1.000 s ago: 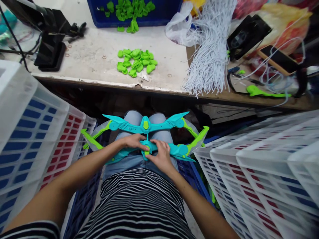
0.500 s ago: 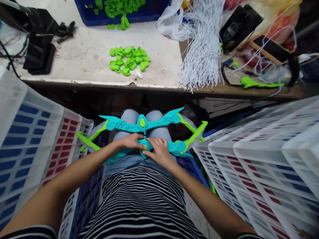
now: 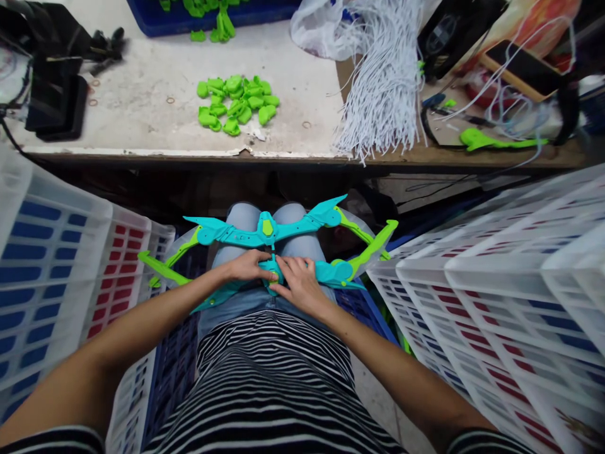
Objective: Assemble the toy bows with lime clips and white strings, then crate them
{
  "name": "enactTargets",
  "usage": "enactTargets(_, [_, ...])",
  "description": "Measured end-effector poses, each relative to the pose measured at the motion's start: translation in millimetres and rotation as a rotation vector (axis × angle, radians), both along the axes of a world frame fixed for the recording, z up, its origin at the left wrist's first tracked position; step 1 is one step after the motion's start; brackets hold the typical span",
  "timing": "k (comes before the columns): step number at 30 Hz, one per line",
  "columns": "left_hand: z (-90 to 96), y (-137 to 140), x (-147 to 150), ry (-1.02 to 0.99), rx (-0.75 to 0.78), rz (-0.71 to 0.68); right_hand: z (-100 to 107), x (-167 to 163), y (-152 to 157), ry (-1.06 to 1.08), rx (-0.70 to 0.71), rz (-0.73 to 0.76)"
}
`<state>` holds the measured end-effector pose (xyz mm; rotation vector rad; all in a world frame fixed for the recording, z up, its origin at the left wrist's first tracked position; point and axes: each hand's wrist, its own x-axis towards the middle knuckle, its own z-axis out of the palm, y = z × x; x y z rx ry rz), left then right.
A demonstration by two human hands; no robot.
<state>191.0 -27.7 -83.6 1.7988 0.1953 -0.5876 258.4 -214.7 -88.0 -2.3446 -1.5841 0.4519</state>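
Note:
Across my thighs lie two turquoise plastic toy bows with lime-green tips, one behind the other. The farther toy bow has a green badge at its middle, and no hand is on it. At the centre of the nearer toy bow, my left hand grips from the left, its thumb on a small green piece. My right hand closes over the same centre from the right, thumb close to that green piece. Both hands cover much of the nearer bow's middle.
A pile of green plastic pieces lies on the workbench, before a blue tray of more. White strings hang at the bench edge, near a phone. White crates flank me on the left, others on the right.
The view has shifted slightly, so the bench sits higher in the picture. Both hands stay at the centre of the nearer bow, with hardly any visible movement.

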Motion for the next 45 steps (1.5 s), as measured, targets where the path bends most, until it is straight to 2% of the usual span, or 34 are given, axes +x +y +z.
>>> enactTargets(10, [-0.8, -10.4, -6.3, -0.051, 0.271, -0.016, 1.1, -5.2, 0.4, -0.018, -0.005, -0.010])
enactTargets(15, [-3.9, -9.6, -7.1, -0.086, 0.286, -0.026, 1.5, -5.6, 1.6, -0.035, -0.024, -0.001])
enactTargets(22, [-2.1, -11.7, -8.4, -0.121, 0.473, -0.051, -4.1, -5.1, 0.5, -0.076, -0.018, -0.015])
enactTargets(24, [4.6, -16.1, -12.6, -0.109, 0.495, -0.070, 1.8, -4.6, -2.4, -0.039, -0.011, -0.005])
enactTargets(27, [16.8, -25.1, -25.2, -0.135, 0.524, -0.050, 24.4, 3.9, -7.2, 0.091, 0.068, 0.040])
enactTargets(30, [21.0, -33.4, -41.8, -0.362, 0.666, 0.042, 58.2, 32.4, -7.8, 0.154, 0.245, -0.011])
enactTargets(33, [9.7, -40.5, -56.1, -0.660, 0.902, 0.097, 87.3, 86.0, -0.2, 0.025, 0.442, -0.281])
enactTargets(35, [-4.3, -45.6, -63.1, -0.770, 1.022, 0.081, 97.6, 129.5, 10.5, -0.075, 0.488, -0.507])
enactTargets(37, [-18.2, -51.0, -68.2, -0.786, 1.081, 0.043, 101.7, 170.4, 25.3, -0.133, 0.409, -0.722])
enactTargets(39, [-27.7, -55.7, -71.4, -0.754, 1.095, 0.022, 103.3, 202.6, 42.4, -0.141, 0.267, -0.873])
enactTargets(42, [-31.2, -59.7, -72.5, -0.702, 1.090, 0.041, 106.1, 232.9, 65.7, -0.110, 0.078, -0.962])
enactTargets(45, [-27.5, -59.7, -70.9, -0.678, 1.092, 0.063, 110.9, 249.6, 75.9, -0.096, -0.012, -0.963])
